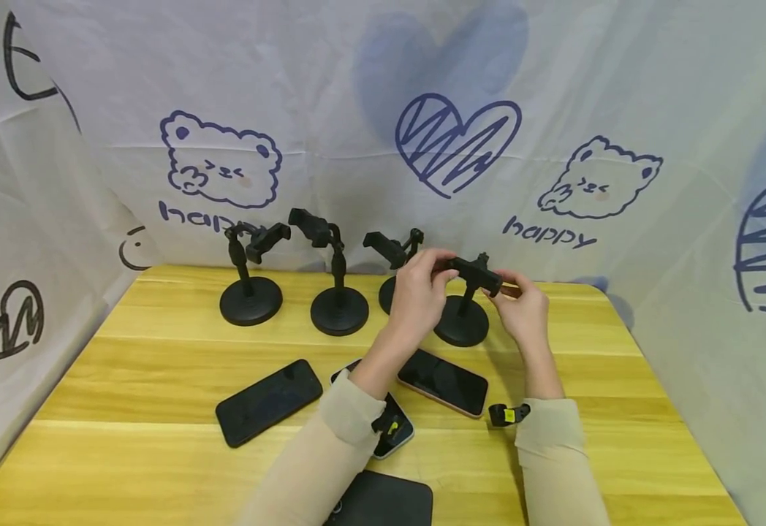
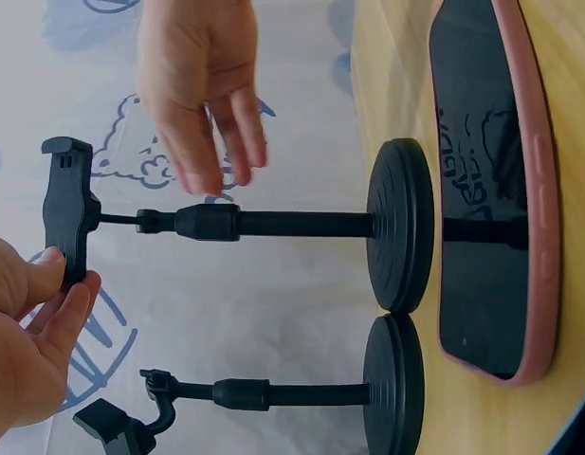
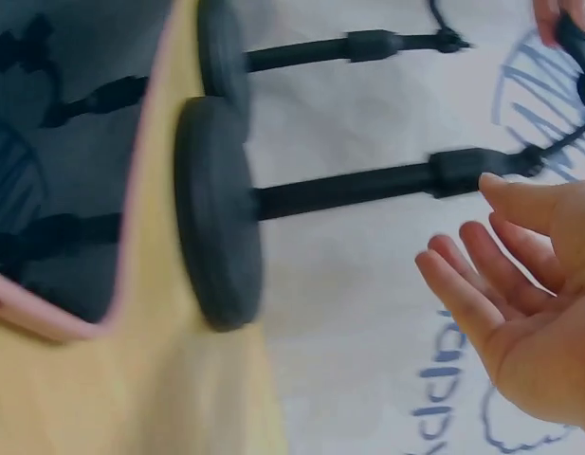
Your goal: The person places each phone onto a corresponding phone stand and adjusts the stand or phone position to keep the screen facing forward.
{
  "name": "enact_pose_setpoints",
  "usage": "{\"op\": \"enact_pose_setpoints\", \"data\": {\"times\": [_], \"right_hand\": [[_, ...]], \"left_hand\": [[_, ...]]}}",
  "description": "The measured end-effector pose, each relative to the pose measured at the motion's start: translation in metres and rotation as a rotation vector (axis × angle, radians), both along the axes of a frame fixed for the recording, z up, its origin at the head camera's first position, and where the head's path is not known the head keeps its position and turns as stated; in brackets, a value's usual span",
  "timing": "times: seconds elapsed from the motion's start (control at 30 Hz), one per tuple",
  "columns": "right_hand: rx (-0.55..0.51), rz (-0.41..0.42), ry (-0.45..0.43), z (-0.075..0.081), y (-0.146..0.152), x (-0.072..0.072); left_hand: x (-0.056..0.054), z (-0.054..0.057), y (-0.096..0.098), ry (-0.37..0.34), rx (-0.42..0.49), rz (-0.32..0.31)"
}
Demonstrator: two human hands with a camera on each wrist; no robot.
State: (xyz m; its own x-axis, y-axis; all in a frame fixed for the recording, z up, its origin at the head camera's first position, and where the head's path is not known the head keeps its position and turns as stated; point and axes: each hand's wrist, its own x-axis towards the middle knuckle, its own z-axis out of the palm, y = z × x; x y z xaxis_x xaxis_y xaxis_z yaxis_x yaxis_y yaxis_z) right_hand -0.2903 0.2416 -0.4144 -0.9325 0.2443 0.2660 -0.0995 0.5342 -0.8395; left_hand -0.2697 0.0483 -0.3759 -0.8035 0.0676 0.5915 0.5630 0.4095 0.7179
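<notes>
Dark slab (image 1: pixel 396 504) nearest, three phones (image 1: pixel 268 403) beyond, rightmost black stand (image 1: pixel 460 326) upright behind them, left hand (image 1: pixel 419 291) pinching its clamp (image 1: pixel 477 275), right hand (image 1: pixel 525 310) beside its stem (image 2: pixel 306 224) with fingers (image 3: pixel 466 296) apart, three similar stands (image 1: pixel 340 314) leftward.

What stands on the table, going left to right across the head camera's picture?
Leftmost black stand → second stand → third stand, its base partly hidden → rightmost stand.

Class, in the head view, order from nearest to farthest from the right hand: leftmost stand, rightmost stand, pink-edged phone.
1. Rightmost stand, beside the right hand.
2. Pink-edged phone, in front of that stand.
3. Leftmost stand, at the row's left end.
</notes>
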Motion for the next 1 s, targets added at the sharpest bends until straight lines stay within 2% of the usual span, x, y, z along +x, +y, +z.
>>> {"op": "enact_pose_setpoints", "data": {"times": [0.13, 0.3, 0.4, 0.47, 0.53, 0.63, 0.73, 0.83, 1.0], "right_hand": [[-0.107, 0.052, 0.004, 0.018, 0.008, 0.013], [-0.272, 0.158, 0.086, 0.04, 0.016, 0.031], [-0.325, 0.243, 0.122, 0.052, 0.02, 0.041], [-0.3, 0.297, 0.123, 0.058, 0.022, 0.047], [-0.224, 0.335, 0.109, 0.061, 0.024, 0.05], [-0.077, 0.345, 0.075, 0.062, 0.027, 0.053], [0.014, 0.333, 0.059, 0.061, 0.028, 0.053], [0.042, 0.313, 0.064, 0.06, 0.029, 0.052], [0.028, 0.296, 0.061, 0.06, 0.029, 0.051]], "left_hand": [[0.008, 0.0, -0.002, -0.003, 0.031, -0.029], [0.013, 0.0, 0.0, 0.011, 0.046, -0.073], [0.015, 0.0, 0.001, 0.017, 0.041, -0.078], [0.015, 0.0, 0.001, 0.02, 0.033, -0.076], [0.015, 0.001, 0.002, 0.025, 0.022, -0.072], [0.014, 0.0, 0.004, 0.032, 0.014, -0.069], [0.014, 0.0, 0.007, 0.031, 0.015, -0.073], [0.014, 0.0, 0.009, 0.03, 0.014, -0.081], [0.015, -0.001, 0.011, 0.037, 0.001, -0.063]]}}
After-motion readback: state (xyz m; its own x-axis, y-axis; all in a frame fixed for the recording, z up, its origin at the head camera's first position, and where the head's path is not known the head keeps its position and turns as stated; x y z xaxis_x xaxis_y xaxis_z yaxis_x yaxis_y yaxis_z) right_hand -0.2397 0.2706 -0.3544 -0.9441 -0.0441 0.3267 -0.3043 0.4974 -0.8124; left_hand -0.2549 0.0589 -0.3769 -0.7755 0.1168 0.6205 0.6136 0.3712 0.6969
